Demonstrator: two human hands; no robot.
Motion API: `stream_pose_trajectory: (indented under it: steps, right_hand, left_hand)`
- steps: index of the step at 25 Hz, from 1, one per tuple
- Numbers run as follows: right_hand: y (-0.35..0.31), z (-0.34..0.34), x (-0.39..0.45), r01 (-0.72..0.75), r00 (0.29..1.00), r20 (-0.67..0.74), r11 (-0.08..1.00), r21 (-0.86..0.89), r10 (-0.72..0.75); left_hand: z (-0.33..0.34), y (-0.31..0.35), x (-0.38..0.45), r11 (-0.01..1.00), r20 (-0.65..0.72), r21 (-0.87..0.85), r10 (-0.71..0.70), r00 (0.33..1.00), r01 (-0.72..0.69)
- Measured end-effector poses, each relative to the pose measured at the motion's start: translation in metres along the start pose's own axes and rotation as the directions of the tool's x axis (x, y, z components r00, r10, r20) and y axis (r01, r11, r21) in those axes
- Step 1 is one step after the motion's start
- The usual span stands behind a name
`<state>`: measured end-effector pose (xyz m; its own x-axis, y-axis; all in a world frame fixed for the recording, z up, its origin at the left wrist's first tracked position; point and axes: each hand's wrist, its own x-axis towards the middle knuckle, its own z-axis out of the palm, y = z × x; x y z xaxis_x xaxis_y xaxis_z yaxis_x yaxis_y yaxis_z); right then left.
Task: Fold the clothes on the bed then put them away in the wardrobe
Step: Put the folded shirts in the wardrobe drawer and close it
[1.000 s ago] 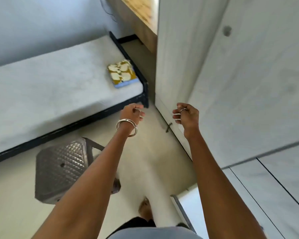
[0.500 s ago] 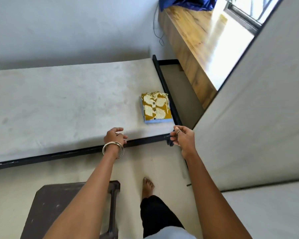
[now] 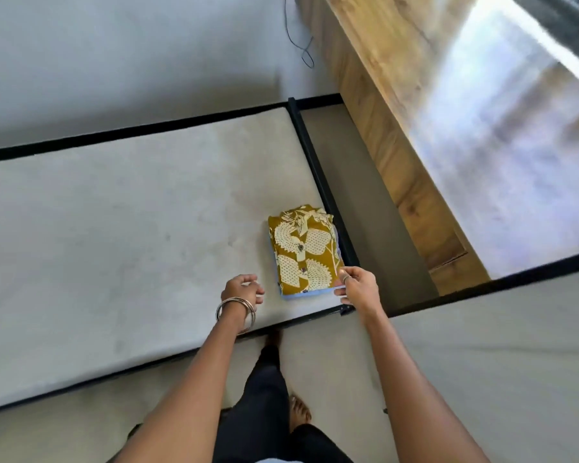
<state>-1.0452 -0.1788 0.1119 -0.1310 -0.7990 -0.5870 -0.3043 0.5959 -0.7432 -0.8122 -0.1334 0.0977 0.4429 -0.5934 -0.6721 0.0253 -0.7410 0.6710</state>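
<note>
Touching folded clothes [image 3: 304,250] near corner: right hand [image 3: 357,289] fingers [image 3: 345,273].

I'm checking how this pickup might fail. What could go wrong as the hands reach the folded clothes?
1. The folded clothes lie by the bed's corner, so a nudge could push them off.
2. Only the right hand is at the stack; the left hand is apart, so a one-sided lift might unfold it.
</note>
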Motion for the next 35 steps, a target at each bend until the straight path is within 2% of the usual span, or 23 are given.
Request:
stream_pose_trajectory:
  steps: [5, 8, 12, 17, 20, 23, 25, 27, 29, 31, 35]
  right_hand:
    - [0.01, 0.028, 0.111, -0.172, 0.984, -0.05, 0.984, -0.045, 0.17]
    - [0.025, 0.048, 0.174, -0.295, 0.955, -0.042, 0.939, -0.179, 0.293]
    - [0.04, 0.063, 0.237, -0.321, 0.947, -0.104, 0.897, -0.303, 0.304]
    - [0.075, 0.083, 0.285, -0.364, 0.928, -0.062, 0.858, -0.362, 0.368]
    - [0.077, 0.085, 0.291, -0.38, 0.924, -0.06, 0.895, -0.234, 0.377]
    - [0.078, 0.076, 0.294, -0.414, 0.895, 0.092, 0.891, -0.186, 0.436]
    - [0.074, 0.069, 0.285, -0.449, 0.859, 0.189, 0.877, -0.169, 0.476]
    - [0.069, 0.063, 0.263, -0.47, 0.849, 0.233, 0.879, -0.077, 0.474]
    - [0.069, 0.059, 0.236, -0.475, 0.858, 0.242, 0.879, 0.045, 0.452]
    - [0.065, 0.048, 0.193, -0.465, 0.874, 0.246, 0.868, 0.175, 0.419]
    - [0.08, 0.01, 0.094, -0.366, 0.93, 0.111, 0.844, 0.393, 0.351]
  left_hand:
    - [0.046, 0.013, 0.116, 0.983, 0.114, 0.057, -0.178, 0.977, 0.172]
    - [0.075, 0.0, 0.192, 0.934, 0.14, 0.203, -0.325, 0.935, 0.294]
    - [0.111, 0.008, 0.247, 0.882, 0.165, 0.285, -0.431, 0.887, 0.376]
    - [0.146, -0.013, 0.28, 0.917, 0.168, 0.052, -0.399, 0.902, 0.396]
    - [0.149, -0.023, 0.283, 0.892, 0.136, -0.049, -0.44, 0.887, 0.45]
    - [0.143, -0.021, 0.287, 0.867, 0.202, 0.006, -0.489, 0.848, 0.498]
    - [0.137, -0.014, 0.281, 0.885, 0.199, 0.064, -0.465, 0.863, 0.462]
    - [0.128, -0.007, 0.267, 0.899, 0.193, 0.044, -0.436, 0.879, 0.437]
    - [0.119, 0.0, 0.249, 0.905, 0.278, 0.003, -0.41, 0.869, 0.426]
    - [0.11, 0.007, 0.219, 0.922, 0.35, 0.036, -0.373, 0.859, 0.386]
    - [0.11, 0.024, 0.134, 0.973, 0.389, 0.087, -0.231, 0.892, 0.214]
